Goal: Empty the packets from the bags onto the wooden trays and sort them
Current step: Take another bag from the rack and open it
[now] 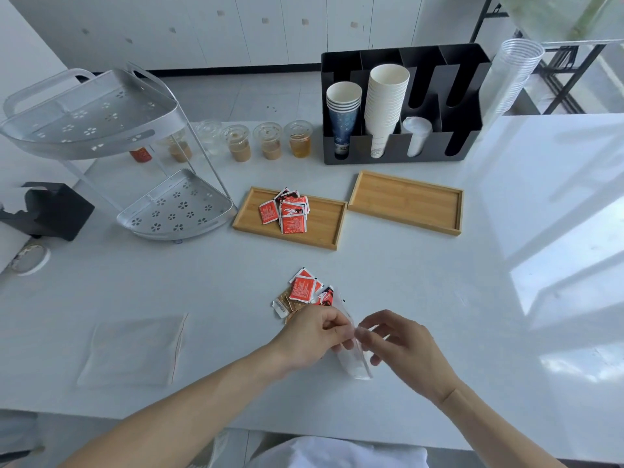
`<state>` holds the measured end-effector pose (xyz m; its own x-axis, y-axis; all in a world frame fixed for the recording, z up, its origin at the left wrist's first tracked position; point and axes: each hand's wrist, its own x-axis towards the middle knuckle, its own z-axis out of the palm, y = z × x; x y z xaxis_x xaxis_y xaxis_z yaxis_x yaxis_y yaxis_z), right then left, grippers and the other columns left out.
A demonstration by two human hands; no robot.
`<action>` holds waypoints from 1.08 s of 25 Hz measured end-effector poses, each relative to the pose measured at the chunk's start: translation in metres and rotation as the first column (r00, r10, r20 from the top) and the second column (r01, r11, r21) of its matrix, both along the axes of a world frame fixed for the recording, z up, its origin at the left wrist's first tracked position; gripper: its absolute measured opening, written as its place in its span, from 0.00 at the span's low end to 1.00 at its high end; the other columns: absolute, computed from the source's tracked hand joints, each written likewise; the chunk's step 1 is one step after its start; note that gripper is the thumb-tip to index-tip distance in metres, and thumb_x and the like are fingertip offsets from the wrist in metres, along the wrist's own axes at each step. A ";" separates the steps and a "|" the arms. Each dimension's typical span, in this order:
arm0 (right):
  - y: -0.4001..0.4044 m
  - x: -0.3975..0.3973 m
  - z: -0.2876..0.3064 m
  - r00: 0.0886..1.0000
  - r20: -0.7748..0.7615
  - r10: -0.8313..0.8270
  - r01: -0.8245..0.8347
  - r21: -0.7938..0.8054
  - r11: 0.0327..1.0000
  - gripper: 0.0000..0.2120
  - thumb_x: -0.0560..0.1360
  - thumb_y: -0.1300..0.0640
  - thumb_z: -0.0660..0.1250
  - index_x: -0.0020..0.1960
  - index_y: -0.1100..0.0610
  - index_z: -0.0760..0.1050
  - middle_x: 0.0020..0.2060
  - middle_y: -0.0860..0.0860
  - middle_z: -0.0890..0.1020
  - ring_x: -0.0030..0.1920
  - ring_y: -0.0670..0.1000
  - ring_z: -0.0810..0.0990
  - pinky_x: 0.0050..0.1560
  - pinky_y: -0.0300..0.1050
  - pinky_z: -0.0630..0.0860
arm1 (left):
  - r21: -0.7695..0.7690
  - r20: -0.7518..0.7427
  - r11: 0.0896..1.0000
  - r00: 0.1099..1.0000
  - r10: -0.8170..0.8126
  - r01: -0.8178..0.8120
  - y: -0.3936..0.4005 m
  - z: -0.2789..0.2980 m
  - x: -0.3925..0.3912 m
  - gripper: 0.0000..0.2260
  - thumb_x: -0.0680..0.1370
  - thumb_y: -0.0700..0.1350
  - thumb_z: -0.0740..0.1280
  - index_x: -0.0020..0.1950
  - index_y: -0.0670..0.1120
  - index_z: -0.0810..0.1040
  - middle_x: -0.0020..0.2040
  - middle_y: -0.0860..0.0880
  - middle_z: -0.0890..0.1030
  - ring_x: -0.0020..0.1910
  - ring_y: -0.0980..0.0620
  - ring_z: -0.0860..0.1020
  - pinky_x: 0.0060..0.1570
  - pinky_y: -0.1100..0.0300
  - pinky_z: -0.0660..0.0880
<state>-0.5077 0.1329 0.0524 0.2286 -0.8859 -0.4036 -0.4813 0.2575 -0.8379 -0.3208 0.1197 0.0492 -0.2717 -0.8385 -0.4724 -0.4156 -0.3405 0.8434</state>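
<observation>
Both hands hold a clear plastic bag (354, 361) near the table's front. My left hand (312, 337) pinches its edge from the left, and my right hand (395, 344) pinches it from the right. A small pile of red and brown packets (302, 293) lies on the table just beyond my left hand, one red packet partly inside the bag's mouth. The left wooden tray (324, 228) holds a heap of red packets (288, 211). Nothing lies in the right wooden tray (407, 201).
A flat, clear bag with nothing in it (133, 349) lies at the front left. A two-tier metal rack (175, 204) stands at the left, a black cup organiser (401, 106) at the back, and several drink cups (270, 141) in a row.
</observation>
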 end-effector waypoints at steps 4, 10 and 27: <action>-0.011 0.001 -0.001 0.994 0.108 0.022 -0.042 0.184 0.982 0.14 0.74 0.46 0.70 0.46 0.58 0.79 0.38 0.52 0.87 0.39 0.53 0.86 0.33 0.40 0.69 | -0.072 0.029 0.993 0.996 -0.086 0.088 0.001 -0.003 0.003 0.10 0.77 0.50 0.69 0.44 0.44 0.83 0.37 0.53 0.84 0.37 0.53 0.81 0.38 0.65 0.77; -0.011 -0.001 -0.002 0.992 0.127 0.023 -0.053 0.232 0.971 0.10 0.77 0.55 0.68 0.44 0.63 0.79 0.38 0.53 0.87 0.38 0.52 0.85 0.33 0.41 0.68 | -0.108 0.122 0.978 0.979 -0.163 0.177 -0.002 -0.005 0.004 0.05 0.76 0.44 0.70 0.42 0.45 0.83 0.36 0.54 0.84 0.38 0.57 0.81 0.49 0.55 0.79; -0.022 -0.015 0.003 0.907 -0.413 0.088 -0.192 -0.220 0.956 0.10 0.66 0.51 0.66 0.30 0.54 0.68 0.21 0.49 0.68 0.26 0.49 0.65 0.28 0.43 0.62 | -0.287 0.524 0.920 0.848 -0.081 0.265 -0.009 0.016 0.009 0.11 0.70 0.54 0.63 0.35 0.47 0.73 0.30 0.52 0.74 0.34 0.51 0.71 0.35 0.57 0.69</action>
